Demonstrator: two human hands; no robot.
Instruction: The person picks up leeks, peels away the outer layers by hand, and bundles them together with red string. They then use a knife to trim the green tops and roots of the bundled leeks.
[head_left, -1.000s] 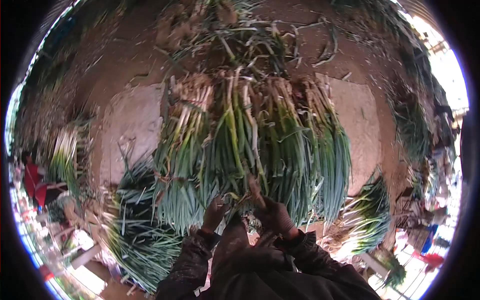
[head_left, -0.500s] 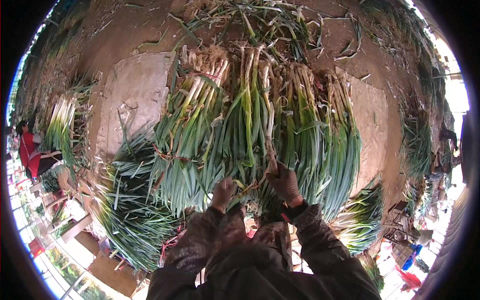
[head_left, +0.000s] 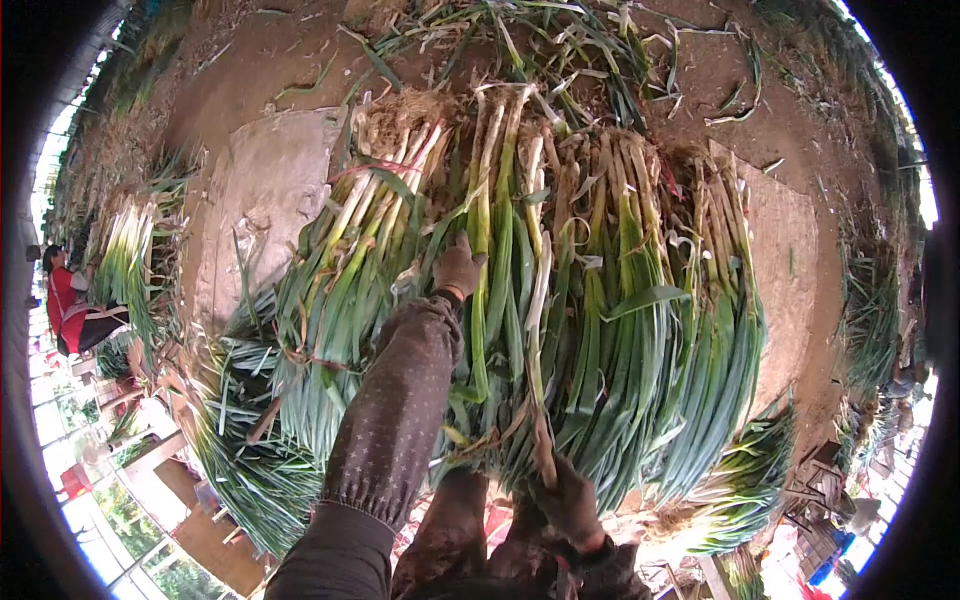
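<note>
Long green onions (head_left: 500, 190) lie side by side in a broad pile, pale root ends pointing away from me and green leaves towards me. My gloved left hand (head_left: 460, 268) is stretched over the middle of the pile, beside the yellow-green stalks, with thumb and finger apart; its fingertips are partly hidden. Close to my legs, my gloved right hand (head_left: 570, 502) is closed on the brown, withered end of a green onion (head_left: 538, 310), whose pale stalk runs up over the other leaves.
A red tie (head_left: 365, 165) circles a bundle at the left. More green onions (head_left: 265, 470) lie at lower left and a bundle (head_left: 735, 480) at lower right. Flat sheets (head_left: 265, 190) cover some bare ground. A person in red (head_left: 68, 300) is at far left.
My left hand has moved forward from near my knees to the middle of the pile. My right hand has drawn back towards me, pulling the withered end with it.
</note>
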